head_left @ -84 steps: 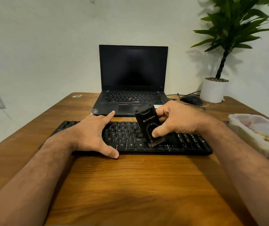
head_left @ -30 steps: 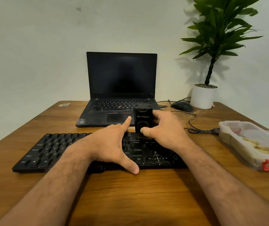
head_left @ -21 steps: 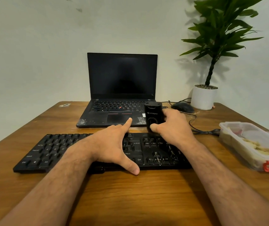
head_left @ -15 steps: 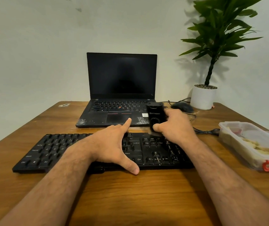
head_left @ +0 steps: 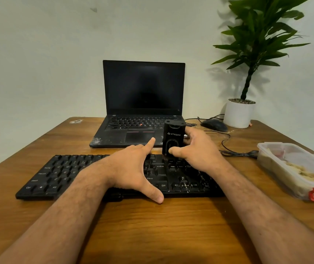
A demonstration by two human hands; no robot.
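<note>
A black keyboard [head_left: 60,174] lies across the wooden table [head_left: 152,231] in front of me. My left hand [head_left: 131,168] rests flat on its middle, fingers spread, thumb at the front edge. My right hand [head_left: 196,151] grips a small black brush-like tool [head_left: 173,138] with white lettering. The tool stands upright with its lower end on the keys at the keyboard's upper right part. My thumb lies on the tool's front.
An open black laptop [head_left: 142,103] with a dark screen stands behind the keyboard. A black mouse [head_left: 214,125] with its cable and a potted plant [head_left: 240,113] are at the back right. A clear plastic box [head_left: 295,170] with a red clip sits at the right.
The right hand slid the tool along the top rows of the keyboard, first to the right, then slightly back left. The left hand stayed in place on the keys.
</note>
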